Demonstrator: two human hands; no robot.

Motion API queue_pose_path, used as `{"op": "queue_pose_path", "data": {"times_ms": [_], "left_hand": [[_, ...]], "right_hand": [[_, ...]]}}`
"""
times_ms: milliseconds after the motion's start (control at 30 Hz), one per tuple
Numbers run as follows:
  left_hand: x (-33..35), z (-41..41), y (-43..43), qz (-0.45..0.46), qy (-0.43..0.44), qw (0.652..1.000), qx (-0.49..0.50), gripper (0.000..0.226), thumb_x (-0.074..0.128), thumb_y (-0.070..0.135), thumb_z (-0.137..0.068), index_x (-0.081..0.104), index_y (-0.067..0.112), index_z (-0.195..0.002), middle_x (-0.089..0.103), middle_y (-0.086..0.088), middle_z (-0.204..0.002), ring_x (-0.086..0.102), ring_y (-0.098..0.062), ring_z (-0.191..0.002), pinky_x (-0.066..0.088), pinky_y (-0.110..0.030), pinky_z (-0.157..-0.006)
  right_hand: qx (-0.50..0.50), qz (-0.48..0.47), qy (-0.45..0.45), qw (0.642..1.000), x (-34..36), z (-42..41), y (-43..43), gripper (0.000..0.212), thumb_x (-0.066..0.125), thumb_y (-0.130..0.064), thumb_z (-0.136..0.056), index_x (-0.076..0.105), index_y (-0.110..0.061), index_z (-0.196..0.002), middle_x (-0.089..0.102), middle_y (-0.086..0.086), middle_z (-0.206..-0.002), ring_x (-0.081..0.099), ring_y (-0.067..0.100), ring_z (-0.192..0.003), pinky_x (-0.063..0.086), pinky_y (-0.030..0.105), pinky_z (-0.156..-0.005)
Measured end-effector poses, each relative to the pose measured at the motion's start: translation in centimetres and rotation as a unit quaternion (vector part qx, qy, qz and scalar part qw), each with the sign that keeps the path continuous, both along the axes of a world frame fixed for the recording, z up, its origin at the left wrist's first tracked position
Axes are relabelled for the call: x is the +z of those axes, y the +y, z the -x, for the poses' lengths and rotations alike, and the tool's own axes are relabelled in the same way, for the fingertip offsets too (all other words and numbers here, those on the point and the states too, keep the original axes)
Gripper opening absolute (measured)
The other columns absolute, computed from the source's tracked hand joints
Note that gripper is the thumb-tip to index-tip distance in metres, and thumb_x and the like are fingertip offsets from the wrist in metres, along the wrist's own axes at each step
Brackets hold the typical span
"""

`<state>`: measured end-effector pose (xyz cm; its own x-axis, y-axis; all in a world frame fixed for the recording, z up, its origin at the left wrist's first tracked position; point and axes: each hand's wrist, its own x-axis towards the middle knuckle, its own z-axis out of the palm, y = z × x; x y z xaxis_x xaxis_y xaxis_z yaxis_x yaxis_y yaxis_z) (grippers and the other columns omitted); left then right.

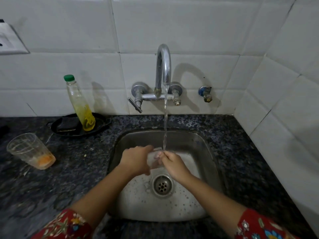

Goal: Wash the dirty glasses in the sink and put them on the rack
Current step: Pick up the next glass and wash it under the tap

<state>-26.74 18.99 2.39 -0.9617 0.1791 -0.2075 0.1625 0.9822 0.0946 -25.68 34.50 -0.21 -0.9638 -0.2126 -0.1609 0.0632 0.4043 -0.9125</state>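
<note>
Over the steel sink (203,140) a clear glass (154,159) is under the running tap water. My left hand (136,160) grips its side from the left. My right hand (172,163) holds it from the right, fingers at the rim where the stream lands. Much of the glass is hidden by both hands. A second glass (30,150) with orange residue at its bottom stands on the dark counter at the left, away from both hands.
The faucet (163,69) is mounted on the white tiled wall with water flowing. A green-capped bottle (80,104) of yellow liquid stands in a black tray (69,126) behind the sink's left side. The drain (162,185) lies below my hands. No rack is in view.
</note>
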Motion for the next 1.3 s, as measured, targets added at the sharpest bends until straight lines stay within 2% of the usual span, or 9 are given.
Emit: {"op": "queue_pose_path", "data": {"times_ms": [233,433,600,667,733,867,1033,1200,1300], "left_hand": [[0.9,-1.1,0.1,0.237,-0.035,0.971,-0.020,0.060,0.071,0.027,-0.081,0.044,0.027,-0.135,0.057,-0.002,-0.129,0.055,-0.024,-0.119,0.036,-0.041,-0.100],[1.9,0.6,-0.4,-0.004,-0.111,0.994,0.008,0.065,0.082,0.030,-0.065,0.054,0.026,-0.123,0.062,0.000,-0.115,0.061,-0.023,-0.108,0.047,-0.032,-0.082],[1.4,3.1,-0.4,-0.465,-0.274,0.841,0.016,0.041,0.080,0.009,-0.052,0.067,0.018,-0.090,0.069,0.001,-0.085,0.067,-0.014,-0.083,0.054,-0.028,-0.077],[0.8,3.1,0.6,-0.513,-0.243,0.821,0.060,0.045,0.079,0.009,-0.051,0.067,0.014,-0.094,0.070,-0.004,-0.086,0.066,-0.015,-0.078,0.056,-0.034,-0.080],[0.5,2.5,2.5,-0.453,-0.124,0.873,0.129,0.050,0.079,0.013,-0.057,0.063,0.018,-0.104,0.071,-0.001,-0.090,0.068,-0.013,-0.074,0.058,-0.031,-0.071],[0.6,2.0,3.3,-0.317,0.066,0.938,0.120,0.063,0.075,0.033,-0.064,0.051,0.032,-0.122,0.071,0.007,-0.098,0.070,-0.015,-0.089,0.052,-0.030,-0.072],[0.9,4.2,-0.5,-0.594,-0.269,0.757,-0.036,0.035,0.077,0.005,-0.065,0.067,0.002,-0.098,0.069,-0.018,-0.094,0.064,-0.032,-0.092,0.050,-0.049,-0.094],[0.5,3.5,2.6,-0.371,0.005,0.925,0.077,0.051,0.078,0.028,-0.058,0.061,0.023,-0.106,0.067,0.008,-0.087,0.066,-0.013,-0.083,0.053,-0.032,-0.076],[0.7,4.3,1.6,-0.468,-0.045,0.882,-0.003,0.056,0.077,0.027,-0.058,0.059,0.017,-0.111,0.069,0.003,-0.093,0.068,-0.016,-0.093,0.055,-0.032,-0.083]], "right_hand": [[-0.125,0.271,-0.334,0.894,-1.9,-2.3,-0.6,0.036,0.035,-0.021,-0.102,0.068,-0.010,-0.091,0.073,0.005,-0.082,0.067,0.018,-0.082,0.044,0.030,-0.083],[-0.070,0.178,-0.043,0.981,-0.9,-1.5,-0.5,0.038,0.035,-0.021,-0.103,0.067,-0.016,-0.082,0.071,0.002,-0.084,0.066,0.016,-0.085,0.048,0.027,-0.083],[0.045,-0.019,0.246,0.968,1.2,1.8,2.1,0.038,0.038,-0.037,-0.099,0.061,-0.016,-0.078,0.065,0.002,-0.077,0.065,0.017,-0.073,0.052,0.040,-0.074],[0.018,-0.130,0.286,0.949,2.5,2.9,1.7,0.046,0.033,-0.043,-0.098,0.061,-0.012,-0.080,0.068,0.008,-0.075,0.066,0.026,-0.071,0.051,0.043,-0.070],[-0.034,-0.247,0.265,0.932,4.1,3.9,-0.3,0.048,0.031,-0.039,-0.100,0.065,-0.007,-0.088,0.071,0.015,-0.085,0.066,0.034,-0.081,0.051,0.041,-0.073],[-0.049,-0.229,0.235,0.943,6.1,4.4,-1.2,0.046,0.032,-0.035,-0.102,0.065,-0.007,-0.087,0.072,0.012,-0.086,0.066,0.029,-0.084,0.046,0.032,-0.074],[0.031,-0.082,0.287,0.954,4.7,3.1,0.4,0.043,0.039,-0.034,-0.101,0.062,-0.008,-0.076,0.068,0.006,-0.068,0.064,0.020,-0.062,0.053,0.034,-0.065],[-0.007,-0.205,0.175,0.963,6.0,5.3,-1.2,0.045,0.034,-0.038,-0.101,0.063,-0.011,-0.079,0.071,0.012,-0.082,0.066,0.028,-0.081,0.051,0.036,-0.078],[-0.020,-0.159,0.222,0.962,6.3,5.3,-0.2,0.043,0.038,-0.035,-0.101,0.063,-0.009,-0.078,0.069,0.007,-0.074,0.064,0.022,-0.072,0.048,0.034,-0.072]]}}
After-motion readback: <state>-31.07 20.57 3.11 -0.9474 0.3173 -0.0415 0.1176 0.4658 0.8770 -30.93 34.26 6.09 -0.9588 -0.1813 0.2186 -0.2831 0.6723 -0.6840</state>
